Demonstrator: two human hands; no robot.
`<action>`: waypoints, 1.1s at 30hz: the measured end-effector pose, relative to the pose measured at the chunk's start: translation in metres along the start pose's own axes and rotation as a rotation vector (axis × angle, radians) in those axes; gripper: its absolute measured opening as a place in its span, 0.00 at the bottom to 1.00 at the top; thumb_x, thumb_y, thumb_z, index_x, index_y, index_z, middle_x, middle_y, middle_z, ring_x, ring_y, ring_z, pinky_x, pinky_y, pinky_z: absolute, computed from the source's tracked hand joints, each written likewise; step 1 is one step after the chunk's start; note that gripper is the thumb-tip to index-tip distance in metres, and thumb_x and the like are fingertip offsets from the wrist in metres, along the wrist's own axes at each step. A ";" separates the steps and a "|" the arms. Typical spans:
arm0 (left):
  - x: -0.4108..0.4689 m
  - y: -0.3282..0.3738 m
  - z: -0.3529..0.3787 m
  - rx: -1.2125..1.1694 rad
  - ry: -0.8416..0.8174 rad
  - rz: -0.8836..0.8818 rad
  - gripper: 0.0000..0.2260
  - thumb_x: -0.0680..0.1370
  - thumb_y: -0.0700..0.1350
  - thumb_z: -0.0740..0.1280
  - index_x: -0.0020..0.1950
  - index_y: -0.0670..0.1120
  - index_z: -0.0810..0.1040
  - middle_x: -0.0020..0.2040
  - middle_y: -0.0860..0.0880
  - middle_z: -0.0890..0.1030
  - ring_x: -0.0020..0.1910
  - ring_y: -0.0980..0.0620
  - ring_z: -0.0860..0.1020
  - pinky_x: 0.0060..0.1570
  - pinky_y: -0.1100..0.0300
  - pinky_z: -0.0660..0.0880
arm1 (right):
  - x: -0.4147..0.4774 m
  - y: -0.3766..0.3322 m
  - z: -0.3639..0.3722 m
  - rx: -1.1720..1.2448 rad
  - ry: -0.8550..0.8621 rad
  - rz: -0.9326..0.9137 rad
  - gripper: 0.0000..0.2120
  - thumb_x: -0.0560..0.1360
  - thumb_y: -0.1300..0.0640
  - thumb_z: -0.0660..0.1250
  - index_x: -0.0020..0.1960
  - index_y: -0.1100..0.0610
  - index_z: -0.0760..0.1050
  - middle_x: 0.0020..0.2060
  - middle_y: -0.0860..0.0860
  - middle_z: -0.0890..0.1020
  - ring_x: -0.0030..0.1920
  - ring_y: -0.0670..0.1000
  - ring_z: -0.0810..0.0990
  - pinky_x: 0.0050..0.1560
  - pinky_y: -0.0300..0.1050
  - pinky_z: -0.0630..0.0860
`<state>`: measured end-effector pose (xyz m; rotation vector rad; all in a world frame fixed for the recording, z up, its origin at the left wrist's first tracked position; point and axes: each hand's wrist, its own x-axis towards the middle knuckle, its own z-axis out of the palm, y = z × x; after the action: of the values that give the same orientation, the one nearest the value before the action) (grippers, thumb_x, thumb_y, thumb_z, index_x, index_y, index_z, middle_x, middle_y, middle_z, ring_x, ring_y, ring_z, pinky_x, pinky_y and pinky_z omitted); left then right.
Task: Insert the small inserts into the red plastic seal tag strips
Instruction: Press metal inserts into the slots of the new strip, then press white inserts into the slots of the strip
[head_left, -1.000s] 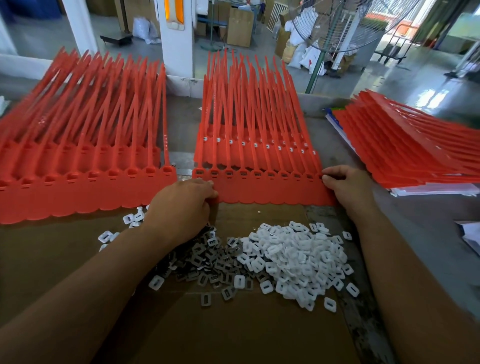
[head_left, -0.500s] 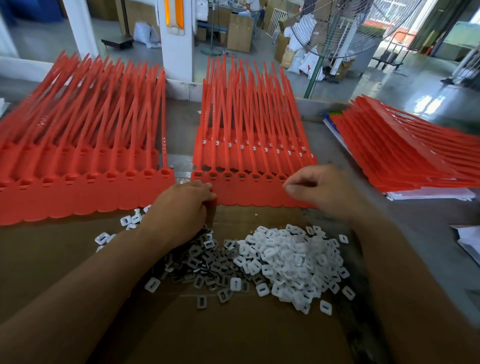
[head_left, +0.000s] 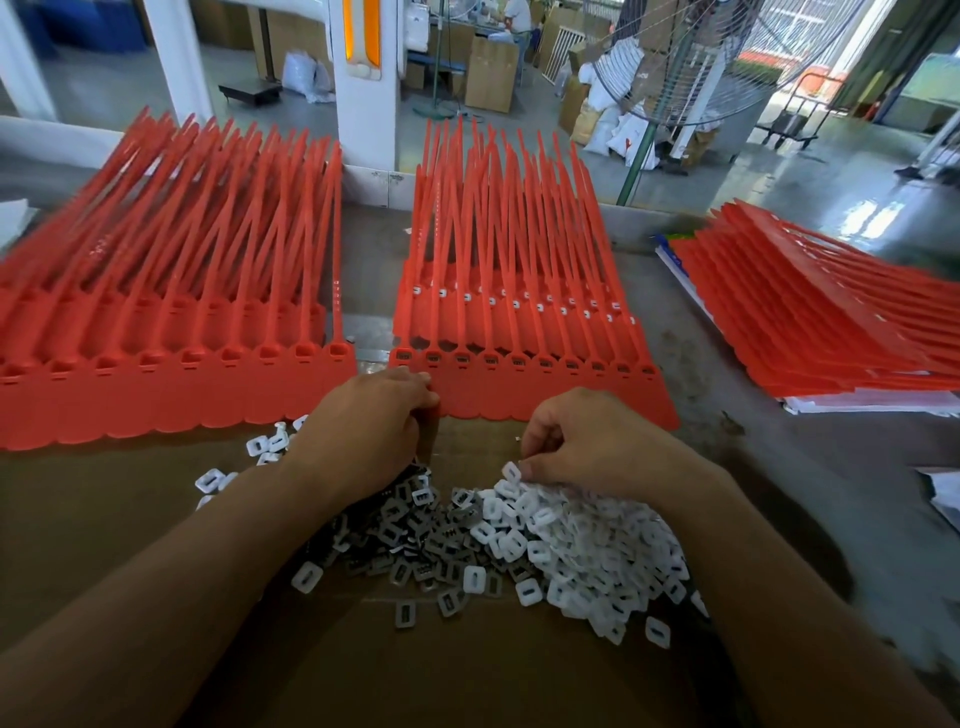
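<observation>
A sheet of joined red seal tag strips (head_left: 524, 332) lies in front of me on the table, its tag heads in a row along the near edge. My left hand (head_left: 374, 426) rests at its near left corner with fingers curled on the red edge. A heap of small white inserts (head_left: 587, 551) lies on brown cardboard, with darker grey metal inserts (head_left: 415, 540) beside it. My right hand (head_left: 587, 441) hovers over the top of the white heap, fingertips pinching one white insert (head_left: 511, 472).
A second sheet of red strips (head_left: 171, 322) lies to the left. A stack of red strips (head_left: 831, 322) sits on white papers at the right. A white pillar (head_left: 363, 83) and a standing fan (head_left: 691, 67) stand behind the table. Brown cardboard (head_left: 467, 665) covers the near table.
My right hand left the right end of the middle sheet and came down and left to the white heap, closing its fingertips on an insert. My left hand stayed at the sheet's corner.
</observation>
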<state>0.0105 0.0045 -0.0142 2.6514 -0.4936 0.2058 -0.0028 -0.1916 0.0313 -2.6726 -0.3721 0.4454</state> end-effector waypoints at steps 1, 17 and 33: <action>0.000 0.000 0.000 0.003 0.000 0.001 0.20 0.73 0.34 0.58 0.63 0.46 0.75 0.68 0.51 0.69 0.68 0.54 0.66 0.66 0.61 0.60 | 0.000 0.000 0.000 0.007 0.003 -0.008 0.06 0.70 0.53 0.72 0.38 0.49 0.75 0.35 0.41 0.76 0.38 0.39 0.74 0.40 0.34 0.73; -0.001 0.001 0.000 0.007 0.003 0.005 0.20 0.73 0.34 0.58 0.62 0.46 0.75 0.68 0.51 0.70 0.68 0.54 0.66 0.66 0.60 0.61 | -0.001 0.007 0.002 0.222 0.049 -0.083 0.09 0.76 0.58 0.65 0.42 0.45 0.77 0.32 0.40 0.79 0.31 0.35 0.76 0.31 0.27 0.69; -0.001 0.006 -0.006 0.012 0.014 -0.010 0.17 0.74 0.36 0.57 0.60 0.46 0.77 0.66 0.52 0.73 0.64 0.54 0.71 0.61 0.62 0.65 | 0.011 0.002 -0.005 0.226 0.247 -0.102 0.09 0.74 0.60 0.66 0.39 0.46 0.75 0.38 0.44 0.78 0.40 0.40 0.76 0.41 0.29 0.71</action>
<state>0.0070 0.0025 -0.0068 2.6617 -0.4765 0.2247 0.0098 -0.1917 0.0314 -2.4377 -0.3584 0.1158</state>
